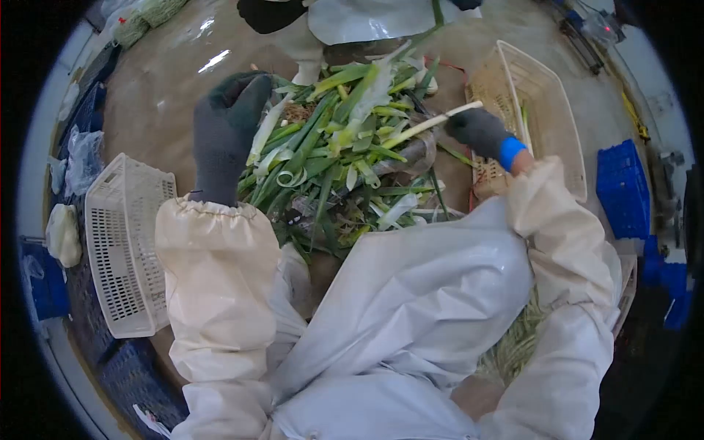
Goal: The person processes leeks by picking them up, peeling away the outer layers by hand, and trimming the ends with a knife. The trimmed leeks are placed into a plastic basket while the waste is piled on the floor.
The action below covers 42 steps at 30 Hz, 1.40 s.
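Observation:
My right hand [477,132], in a dark grey glove with a blue band at the wrist, is closed around a green onion [422,132]. The pale stem slants over the pile, its white end just above my fingers. My left hand [233,110], gloved in grey-green, is curled shut at the pile's left edge. A small tan tip pokes out above its fingers, and I cannot make out what it belongs to. Between my hands lies a heap of green onion leaves and peelings [323,147], with some roots among them.
A white slatted crate [117,249] stands at the left, and a cream crate [546,110] at the right. Blue crates [622,187] line the right side. Across the pile, a person in a white apron [359,20] is partly visible. Stripped greens [513,345] lie beside my right leg.

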Each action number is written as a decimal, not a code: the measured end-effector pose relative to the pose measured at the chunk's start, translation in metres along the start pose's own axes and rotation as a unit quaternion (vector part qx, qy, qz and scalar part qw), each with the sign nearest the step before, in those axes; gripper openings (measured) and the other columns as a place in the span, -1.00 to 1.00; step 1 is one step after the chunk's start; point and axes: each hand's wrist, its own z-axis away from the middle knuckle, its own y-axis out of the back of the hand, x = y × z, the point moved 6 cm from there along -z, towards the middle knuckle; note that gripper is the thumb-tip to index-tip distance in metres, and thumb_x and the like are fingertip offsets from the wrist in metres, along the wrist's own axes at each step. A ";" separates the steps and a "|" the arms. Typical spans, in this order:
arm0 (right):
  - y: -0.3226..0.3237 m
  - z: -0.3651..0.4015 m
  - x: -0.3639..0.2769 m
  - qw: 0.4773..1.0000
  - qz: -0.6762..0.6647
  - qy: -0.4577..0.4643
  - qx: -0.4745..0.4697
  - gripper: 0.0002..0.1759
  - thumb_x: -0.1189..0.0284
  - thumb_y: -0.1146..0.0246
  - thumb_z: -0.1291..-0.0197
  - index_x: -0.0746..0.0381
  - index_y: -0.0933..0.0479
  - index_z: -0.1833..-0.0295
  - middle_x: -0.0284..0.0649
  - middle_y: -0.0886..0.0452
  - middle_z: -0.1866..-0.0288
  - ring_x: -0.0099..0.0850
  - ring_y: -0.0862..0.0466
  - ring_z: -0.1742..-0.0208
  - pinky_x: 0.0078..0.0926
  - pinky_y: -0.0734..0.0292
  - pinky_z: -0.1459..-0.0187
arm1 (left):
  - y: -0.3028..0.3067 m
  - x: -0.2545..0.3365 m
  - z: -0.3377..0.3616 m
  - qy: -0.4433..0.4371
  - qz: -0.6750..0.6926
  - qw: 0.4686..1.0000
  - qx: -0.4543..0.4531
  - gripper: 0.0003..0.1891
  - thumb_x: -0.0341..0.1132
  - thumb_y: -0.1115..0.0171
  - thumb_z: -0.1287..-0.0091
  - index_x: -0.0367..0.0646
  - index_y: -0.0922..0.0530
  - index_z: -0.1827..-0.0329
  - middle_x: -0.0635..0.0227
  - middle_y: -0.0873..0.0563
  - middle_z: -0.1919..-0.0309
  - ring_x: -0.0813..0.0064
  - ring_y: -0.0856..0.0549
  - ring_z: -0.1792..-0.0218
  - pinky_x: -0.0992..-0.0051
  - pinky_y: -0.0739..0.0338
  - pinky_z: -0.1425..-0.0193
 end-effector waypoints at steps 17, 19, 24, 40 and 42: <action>-0.160 -0.103 -0.031 0.982 0.163 0.092 -0.028 -0.81 0.39 -0.17 -0.08 0.15 -0.66 0.25 -0.05 -0.70 0.24 -0.09 -0.71 0.13 -0.08 -0.59 0.13 | 0.029 0.005 0.004 0.029 -0.064 0.995 0.066 -0.75 -0.31 -0.24 -0.34 -0.30 -0.68 0.06 0.31 -0.75 0.20 0.63 -0.64 0.17 0.58 -0.50 0.02; -0.135 -0.095 -0.044 0.975 0.188 0.122 -0.003 -0.82 0.43 -0.16 -0.07 0.19 -0.65 0.26 -0.05 -0.70 0.25 -0.08 -0.71 0.17 -0.08 -0.60 0.17 | 0.025 0.002 0.003 0.031 -0.061 0.996 0.063 -0.74 -0.29 -0.25 -0.33 -0.31 -0.68 0.06 0.31 -0.76 0.22 0.63 -0.64 0.20 0.57 -0.50 0.05; -0.043 -0.060 -0.054 0.967 0.240 0.069 0.044 -0.85 0.51 -0.13 -0.08 0.24 -0.59 0.25 -0.02 -0.66 0.25 -0.05 -0.71 0.25 -0.10 -0.59 0.25 | 0.028 0.002 0.004 0.025 -0.082 0.994 0.063 -0.70 -0.24 -0.26 -0.32 -0.31 -0.68 0.06 0.32 -0.76 0.27 0.63 -0.63 0.26 0.55 -0.51 0.10; 0.133 0.051 -0.097 0.933 -0.178 -0.057 0.307 -0.58 0.25 -0.42 0.02 0.18 -0.63 0.03 -0.08 -0.69 0.17 -0.16 -0.69 0.11 -0.30 -0.55 0.08 | -0.039 -0.012 0.026 0.090 0.081 0.962 -0.243 -0.67 -0.15 -0.28 -0.32 -0.24 -0.68 0.05 0.37 -0.74 0.24 0.61 -0.64 0.30 0.52 -0.56 0.19; 0.109 0.033 -0.120 0.923 -0.242 -0.057 0.295 -0.57 0.26 -0.43 0.01 0.21 -0.62 0.02 -0.06 -0.69 0.16 -0.16 -0.69 0.12 -0.30 -0.55 0.08 | -0.058 -0.013 0.033 0.115 0.145 0.944 -0.273 -0.63 -0.16 -0.26 -0.36 -0.24 -0.60 -0.08 0.37 -0.71 0.20 0.60 -0.64 0.31 0.51 -0.58 0.24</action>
